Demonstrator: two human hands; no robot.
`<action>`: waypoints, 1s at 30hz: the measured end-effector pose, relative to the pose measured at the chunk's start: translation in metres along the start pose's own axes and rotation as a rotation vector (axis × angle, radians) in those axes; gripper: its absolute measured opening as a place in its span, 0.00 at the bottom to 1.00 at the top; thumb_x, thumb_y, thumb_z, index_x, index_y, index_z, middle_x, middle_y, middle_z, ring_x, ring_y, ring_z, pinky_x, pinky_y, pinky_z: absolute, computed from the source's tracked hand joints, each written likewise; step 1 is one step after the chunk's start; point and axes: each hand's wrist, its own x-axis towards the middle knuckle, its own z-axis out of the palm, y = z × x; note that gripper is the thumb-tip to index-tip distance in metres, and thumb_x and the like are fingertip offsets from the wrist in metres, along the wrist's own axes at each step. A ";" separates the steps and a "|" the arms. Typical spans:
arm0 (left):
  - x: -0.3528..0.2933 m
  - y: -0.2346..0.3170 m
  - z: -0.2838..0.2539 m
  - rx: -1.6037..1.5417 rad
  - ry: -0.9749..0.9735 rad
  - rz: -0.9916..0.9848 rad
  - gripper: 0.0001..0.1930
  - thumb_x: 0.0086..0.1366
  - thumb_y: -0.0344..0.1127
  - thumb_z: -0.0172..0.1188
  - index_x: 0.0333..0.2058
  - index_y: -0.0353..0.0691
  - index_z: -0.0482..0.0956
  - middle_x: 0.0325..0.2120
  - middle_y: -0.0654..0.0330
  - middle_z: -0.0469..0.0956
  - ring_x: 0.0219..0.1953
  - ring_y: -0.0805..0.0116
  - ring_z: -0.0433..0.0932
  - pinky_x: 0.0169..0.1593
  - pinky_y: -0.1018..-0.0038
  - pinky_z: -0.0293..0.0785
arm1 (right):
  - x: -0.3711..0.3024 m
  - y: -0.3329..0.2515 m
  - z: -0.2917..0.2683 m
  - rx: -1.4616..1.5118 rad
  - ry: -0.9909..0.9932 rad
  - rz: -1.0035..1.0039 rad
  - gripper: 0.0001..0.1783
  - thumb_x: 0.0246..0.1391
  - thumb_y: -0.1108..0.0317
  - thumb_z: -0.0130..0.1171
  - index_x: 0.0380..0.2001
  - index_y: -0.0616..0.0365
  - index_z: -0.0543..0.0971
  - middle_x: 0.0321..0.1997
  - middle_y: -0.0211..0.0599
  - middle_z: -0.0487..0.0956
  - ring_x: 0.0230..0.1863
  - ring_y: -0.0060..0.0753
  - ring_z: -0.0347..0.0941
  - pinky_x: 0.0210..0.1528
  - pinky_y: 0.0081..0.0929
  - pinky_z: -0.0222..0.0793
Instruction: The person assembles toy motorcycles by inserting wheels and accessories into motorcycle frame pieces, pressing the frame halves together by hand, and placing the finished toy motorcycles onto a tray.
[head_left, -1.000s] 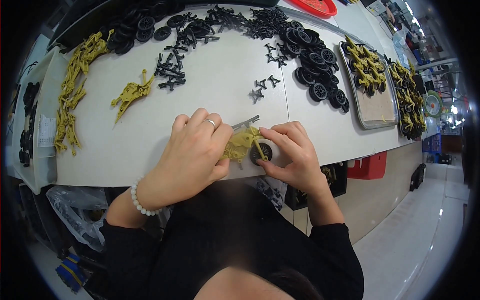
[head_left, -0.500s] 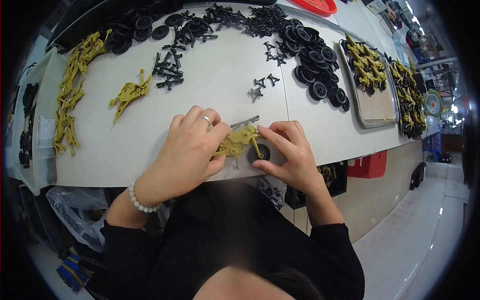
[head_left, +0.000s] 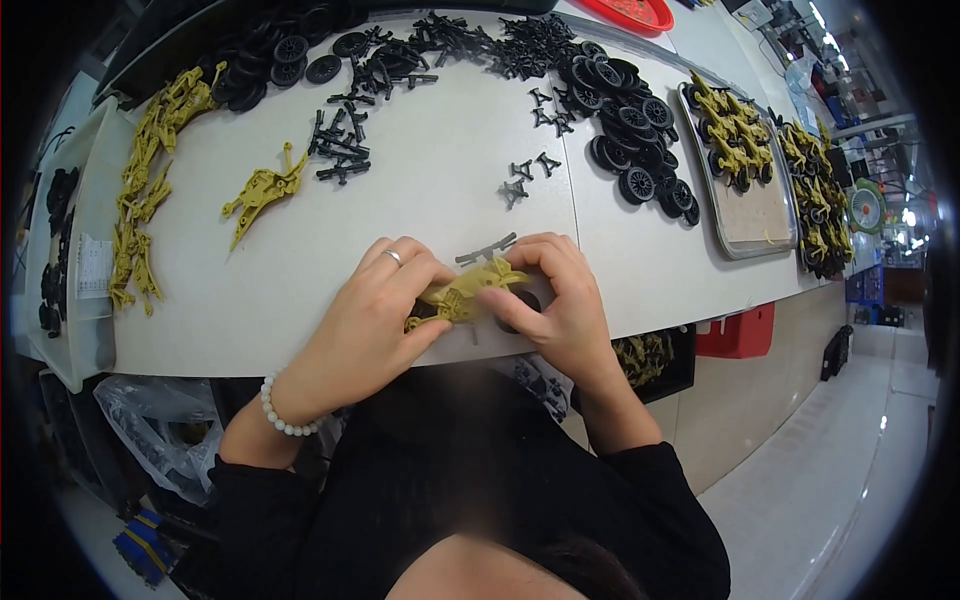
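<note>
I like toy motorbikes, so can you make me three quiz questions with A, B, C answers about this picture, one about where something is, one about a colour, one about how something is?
1. Where does the pile of black wheels lie?
A. on the floor
B. on the white table
C. in a red box

2. What colour is the toy motorbike frame in the hands?
A. mustard yellow
B. blue
C. pink

3. How is the frame held?
A. left hand only
B. lying untouched
C. by both hands

Answers:
1 B, the wheels sit on the tabletop.
2 A, it is yellow plastic.
3 C, the right hand grips it too.
</note>
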 end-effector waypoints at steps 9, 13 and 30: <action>-0.015 -0.007 0.013 -0.470 0.169 -0.228 0.17 0.53 0.31 0.69 0.40 0.30 0.76 0.29 0.53 0.81 0.30 0.67 0.80 0.35 0.75 0.75 | -0.016 0.005 0.003 0.520 -0.063 0.176 0.22 0.46 0.75 0.69 0.42 0.63 0.68 0.45 0.41 0.76 0.47 0.27 0.72 0.51 0.24 0.68; -0.022 -0.009 0.022 -0.450 0.264 -0.170 0.14 0.52 0.31 0.71 0.35 0.30 0.80 0.26 0.53 0.81 0.28 0.67 0.80 0.33 0.76 0.75 | -0.014 -0.002 -0.001 0.589 -0.087 0.226 0.21 0.48 0.73 0.68 0.43 0.65 0.70 0.45 0.41 0.76 0.48 0.28 0.72 0.51 0.25 0.68; -0.018 -0.005 0.027 -0.456 0.273 -0.074 0.13 0.54 0.30 0.69 0.38 0.31 0.81 0.25 0.56 0.81 0.24 0.71 0.79 0.30 0.79 0.72 | 0.000 -0.007 -0.008 0.504 -0.120 0.002 0.13 0.51 0.66 0.65 0.37 0.63 0.79 0.36 0.38 0.77 0.39 0.32 0.72 0.43 0.25 0.67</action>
